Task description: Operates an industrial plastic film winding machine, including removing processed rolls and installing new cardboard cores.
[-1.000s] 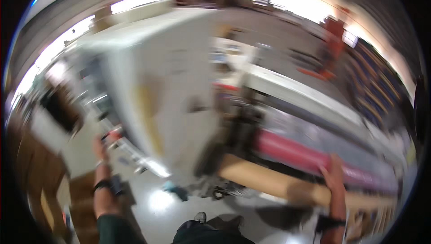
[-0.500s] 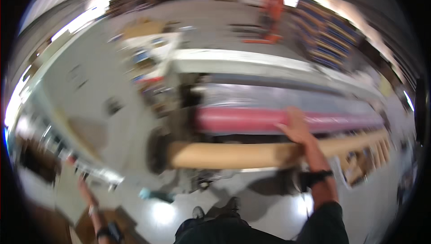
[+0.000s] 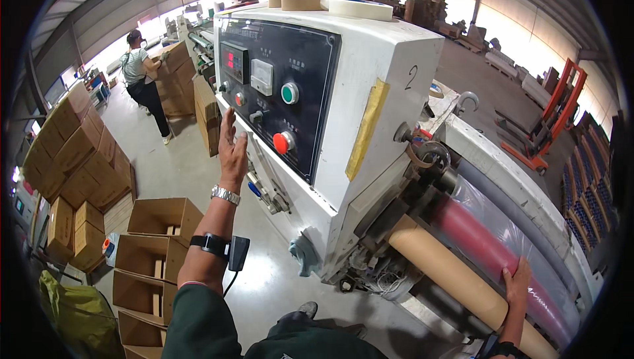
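Note:
My left hand (image 3: 232, 154) is raised with fingers stretched upward, close to the lower left edge of a dark control panel (image 3: 300, 62). It holds nothing; whether a fingertip touches the panel I cannot tell. Nearby on the panel sit a small red button (image 3: 239, 99), a green button (image 3: 290, 93) and a large red knob (image 3: 284, 142). On the right, my right hand (image 3: 518, 281) rests with spread fingers on a red film-wrapped roll (image 3: 472, 235). A tan cardboard tube (image 3: 449, 273) lies along the near side of that roll, beneath my right forearm.
The panel is on a white machine housing (image 3: 413, 62) with tape rolls (image 3: 360, 8) on top. Open cardboard boxes (image 3: 142, 257) stand at lower left, stacked cartons (image 3: 79, 151) beyond. A person (image 3: 142, 72) handles a large carton farther back. An orange pallet jack (image 3: 558, 118) stands far right.
The view has swung left, bringing the control panel into sight. My left hand has risen from low at the left to the panel. My right hand stays on the red roll.

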`<state>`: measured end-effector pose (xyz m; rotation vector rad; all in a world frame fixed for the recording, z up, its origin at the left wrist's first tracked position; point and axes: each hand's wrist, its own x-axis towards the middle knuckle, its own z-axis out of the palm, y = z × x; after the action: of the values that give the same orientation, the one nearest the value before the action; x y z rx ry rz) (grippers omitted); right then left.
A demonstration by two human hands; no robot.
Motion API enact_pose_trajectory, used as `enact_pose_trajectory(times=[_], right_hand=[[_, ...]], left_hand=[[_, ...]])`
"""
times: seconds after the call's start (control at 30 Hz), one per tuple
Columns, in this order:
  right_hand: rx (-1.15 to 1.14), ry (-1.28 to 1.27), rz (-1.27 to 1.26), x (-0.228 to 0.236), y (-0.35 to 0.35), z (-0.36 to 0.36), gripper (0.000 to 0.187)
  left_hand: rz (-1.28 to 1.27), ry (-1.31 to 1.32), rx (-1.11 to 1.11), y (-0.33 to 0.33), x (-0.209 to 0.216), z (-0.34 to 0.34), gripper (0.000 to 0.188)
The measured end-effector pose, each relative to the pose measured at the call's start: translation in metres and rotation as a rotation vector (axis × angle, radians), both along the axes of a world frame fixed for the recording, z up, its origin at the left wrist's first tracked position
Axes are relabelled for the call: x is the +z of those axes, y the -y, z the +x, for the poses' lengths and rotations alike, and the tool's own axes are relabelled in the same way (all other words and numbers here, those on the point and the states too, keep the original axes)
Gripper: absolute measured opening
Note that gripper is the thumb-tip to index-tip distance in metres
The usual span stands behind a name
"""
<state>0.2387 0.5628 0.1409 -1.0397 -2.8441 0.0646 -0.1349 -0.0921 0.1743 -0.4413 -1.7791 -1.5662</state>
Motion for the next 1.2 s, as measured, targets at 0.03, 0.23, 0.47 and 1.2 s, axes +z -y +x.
enact_pose_trajectory(times=[0.03, 0.23, 0.47, 1.2], right_hand=[[0.003, -0.002, -0.007, 0.002, -0.001, 0.004, 0.074], [-0.028, -0.088, 0.008, -0.011, -0.021, 0.021, 0.077], [0.123, -0.087, 0.061, 0.001, -0.023, 0.014, 0.071], [0.179, -0.08, 0.035, 0.009, -0.005, 0.023, 0.071]], left_hand=[[-0.012, -0.007, 0.013, -0.007, 0.004, -0.003, 0.061], [-0.175, -0.132, -0.008, -0.016, -0.024, -0.06, 0.056], [-0.051, -0.064, -0.068, -0.002, -0.007, -0.05, 0.053], [-0.175, -0.113, 0.055, 0.026, -0.018, -0.078, 0.039]])
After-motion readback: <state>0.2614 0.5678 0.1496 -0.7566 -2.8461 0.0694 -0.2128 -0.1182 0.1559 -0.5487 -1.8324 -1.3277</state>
